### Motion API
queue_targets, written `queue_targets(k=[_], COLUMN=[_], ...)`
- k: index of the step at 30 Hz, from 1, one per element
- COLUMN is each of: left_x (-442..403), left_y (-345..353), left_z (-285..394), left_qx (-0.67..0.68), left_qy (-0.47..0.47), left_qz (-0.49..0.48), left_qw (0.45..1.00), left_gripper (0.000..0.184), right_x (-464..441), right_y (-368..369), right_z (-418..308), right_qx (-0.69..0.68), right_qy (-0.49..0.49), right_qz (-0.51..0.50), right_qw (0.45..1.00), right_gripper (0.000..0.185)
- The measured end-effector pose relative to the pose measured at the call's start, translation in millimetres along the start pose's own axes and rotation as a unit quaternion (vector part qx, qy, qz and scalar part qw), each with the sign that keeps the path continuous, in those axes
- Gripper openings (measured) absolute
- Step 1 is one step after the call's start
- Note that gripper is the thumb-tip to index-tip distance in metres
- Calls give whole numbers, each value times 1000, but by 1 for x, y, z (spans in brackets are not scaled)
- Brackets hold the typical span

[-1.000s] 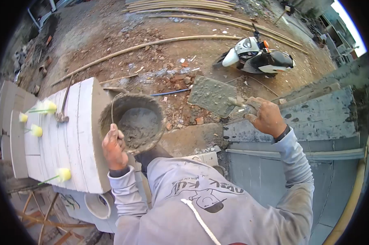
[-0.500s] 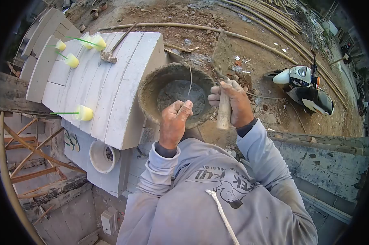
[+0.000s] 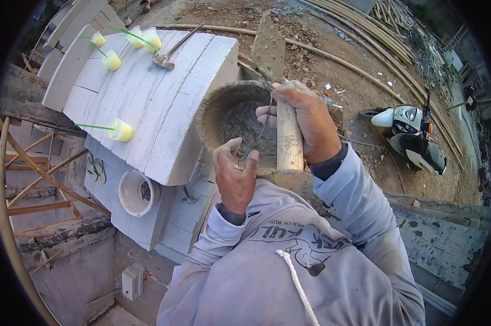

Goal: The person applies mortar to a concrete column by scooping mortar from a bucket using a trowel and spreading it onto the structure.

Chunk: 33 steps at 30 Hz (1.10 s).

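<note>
My right hand (image 3: 310, 117) is closed round the wooden handle of a trowel (image 3: 270, 49), its mortar-coated blade pointing away from me over the bucket's far rim. My left hand (image 3: 235, 176) is open over the near side of the bucket, thumb and fingers apart with nothing visible between them. A thin dark strand (image 3: 265, 122), perhaps cord or wire, hangs from near the trowel's neck and ends just above the left thumb. Below both hands stands a round bucket (image 3: 208, 122), its inside caked with mortar. Wet grey mortar (image 3: 239, 125) lies in it.
Pale blocks (image 3: 142, 108) to the left carry a hammer (image 3: 164, 61) and several cups of yellowish drink (image 3: 123, 130) with green straws. A white bucket (image 3: 127, 195) and flip-flops (image 3: 96, 167) are lower down. Bamboo poles (image 3: 359, 27) and a scooter (image 3: 411, 130) are beyond.
My left hand has gone from a pinch beside the strand to open fingers, slightly lower. My right hand has brought the trowel closer and to the left. The view has shifted a little.
</note>
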State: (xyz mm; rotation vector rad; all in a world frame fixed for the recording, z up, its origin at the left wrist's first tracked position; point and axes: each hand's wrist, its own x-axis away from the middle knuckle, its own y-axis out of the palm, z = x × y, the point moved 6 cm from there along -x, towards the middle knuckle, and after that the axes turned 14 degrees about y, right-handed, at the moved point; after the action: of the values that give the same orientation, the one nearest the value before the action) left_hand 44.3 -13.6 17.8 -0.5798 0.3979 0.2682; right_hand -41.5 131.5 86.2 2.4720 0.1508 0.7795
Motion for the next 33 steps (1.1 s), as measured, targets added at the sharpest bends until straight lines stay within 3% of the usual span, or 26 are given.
queue_targets(k=[2,3,6,9,12,16,19,23,28,33], left_x=[17,26,41,39,40,22,-13,-59,-94,-93], left_y=[-14,-17,-6,17,27,47,55,31,31,31], left_z=[-18,-32,-68,-69,-86,-89,-92,-47,-37,-22], left_qx=[-132,-157,-40,99,20,187,303,182,132,207], left_qy=[27,-30,-135,-169,-165,-179,-185,-102,-51,-109], left_qz=[63,34,54,46,34,91,73,40,-15,-31], left_qw=[989,987,989,980,985,962,932,977,990,972], left_gripper=[63,93,107,116,113,82,59,38,37,43], right_x=[6,6,11,15,16,-3,-20,-28,-32,-8], right_y=[4,4,4,0,0,-3,-17,-43,-82,-121], right_z=[-1,-2,0,0,-5,-27,-47,-58,-66,-60], right_qx=[16,16,20,17,30,28,-23,-111,-187,2], right_qy=[-29,-38,-52,-70,-86,-95,-88,-96,-120,-122], right_qz=[8,8,12,20,16,5,27,25,44,94], right_qw=[999,999,998,997,996,995,995,989,974,988], right_gripper=[27,27,27,26,25,21,17,16,19,24])
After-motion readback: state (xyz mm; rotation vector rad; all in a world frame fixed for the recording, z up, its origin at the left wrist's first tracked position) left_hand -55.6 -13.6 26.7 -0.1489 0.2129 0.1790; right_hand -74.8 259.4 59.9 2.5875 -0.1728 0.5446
